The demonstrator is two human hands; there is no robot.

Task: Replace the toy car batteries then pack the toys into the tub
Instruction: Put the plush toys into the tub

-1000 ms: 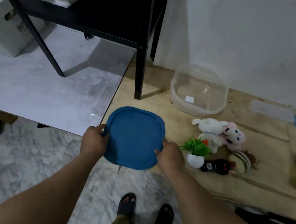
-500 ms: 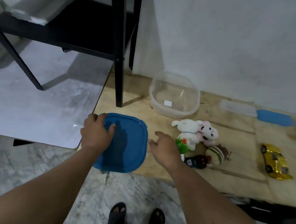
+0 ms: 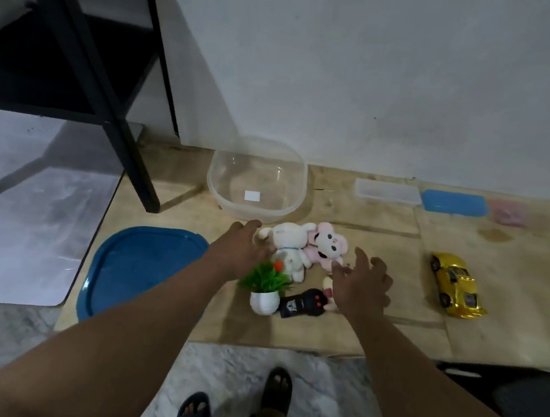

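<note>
A clear plastic tub [image 3: 224, 189] stands empty near the wall. Its blue lid [image 3: 135, 265] lies flat at the board's left edge. In front of the tub lie a white plush bunny [image 3: 288, 247], a pink plush [image 3: 327, 247], a small potted plant toy [image 3: 265, 285] and a black remote [image 3: 302, 303]. A yellow toy car [image 3: 457, 285] sits to the right. My left hand [image 3: 240, 250] hovers open beside the white bunny. My right hand [image 3: 360, 285] hovers open over the toys, hiding a striped plush.
The wooden board [image 3: 372, 330] lies on a marble floor. A black metal rack leg [image 3: 131, 145] stands left of the tub. A clear box [image 3: 387, 191], a blue box [image 3: 454, 202] and a pink item [image 3: 509, 214] lie by the wall. My feet [image 3: 236, 404] are below.
Both hands let go of the blue lid, which now lies on the board's left edge. They moved right, over the plush toys.
</note>
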